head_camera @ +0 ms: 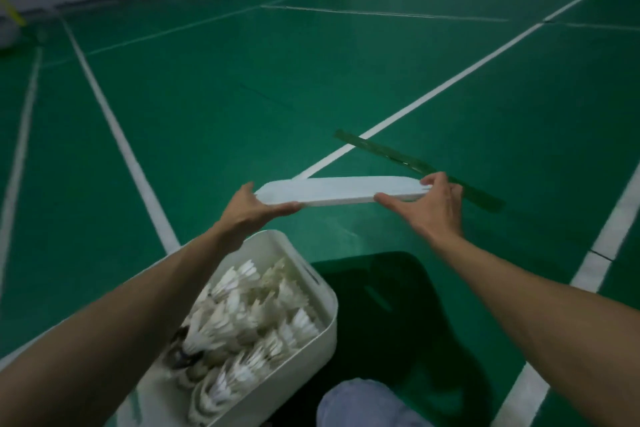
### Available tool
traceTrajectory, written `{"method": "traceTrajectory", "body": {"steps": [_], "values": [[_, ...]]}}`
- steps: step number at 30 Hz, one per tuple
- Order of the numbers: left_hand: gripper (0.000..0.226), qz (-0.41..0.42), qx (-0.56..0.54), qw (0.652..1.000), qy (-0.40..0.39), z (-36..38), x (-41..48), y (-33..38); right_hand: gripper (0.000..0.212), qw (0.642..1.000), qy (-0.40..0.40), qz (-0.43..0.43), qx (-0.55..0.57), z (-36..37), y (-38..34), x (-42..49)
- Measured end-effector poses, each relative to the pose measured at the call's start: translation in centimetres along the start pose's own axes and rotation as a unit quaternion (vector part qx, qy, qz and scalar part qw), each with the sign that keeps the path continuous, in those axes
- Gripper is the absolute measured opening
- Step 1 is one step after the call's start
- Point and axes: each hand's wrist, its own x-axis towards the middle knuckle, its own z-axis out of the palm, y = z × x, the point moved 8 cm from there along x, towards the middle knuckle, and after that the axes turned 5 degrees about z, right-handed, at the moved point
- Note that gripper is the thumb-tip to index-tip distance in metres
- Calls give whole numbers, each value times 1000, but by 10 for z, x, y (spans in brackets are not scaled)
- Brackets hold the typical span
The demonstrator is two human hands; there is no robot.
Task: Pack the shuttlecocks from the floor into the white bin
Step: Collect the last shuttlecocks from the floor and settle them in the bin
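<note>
A: Hands?
B: Both pinching: left hand (251,210) & right hand (433,208) each grip one end of white lid (341,189).
A: And shuttlecocks (249,315)?
B: In white bin (330,326), btm left. L forearm hides part, frame edge crops rest.

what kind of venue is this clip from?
Most likely an indoor badminton court: a green sports floor marked with white boundary lines, plus a white plastic bin full of white feathered shuttlecocks.
</note>
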Motion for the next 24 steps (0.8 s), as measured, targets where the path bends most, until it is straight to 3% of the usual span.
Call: {"method": "traceTrajectory", "body": {"steps": [2,5,12,15,18,21,24], "values": [[59,-3,-9,1000,-5,-26,-28,-8,95,999,-30,-37,-21,14,-19,-16],[73,-39,-26,999,26,-71,-71,-36,100,992,-86,-78,-53,42,-43,-44],[71,-68,9,990,120,-127,-168,-114,113,962,-196,-157,-107,108,-61,-117],[100,-112,23,984,138,-128,-195,-154,113,952,-221,-170,-127,125,-52,-136],[113,-130,20,981,139,-122,-212,-184,109,945,-239,-177,-135,136,-43,-148],[120,-134,32,979,149,-118,-224,-192,98,941,-249,-186,-135,144,-34,-155],[110,-148,40,975,159,-113,-235,-190,96,937,-269,-186,-126,148,-23,-160]]}}
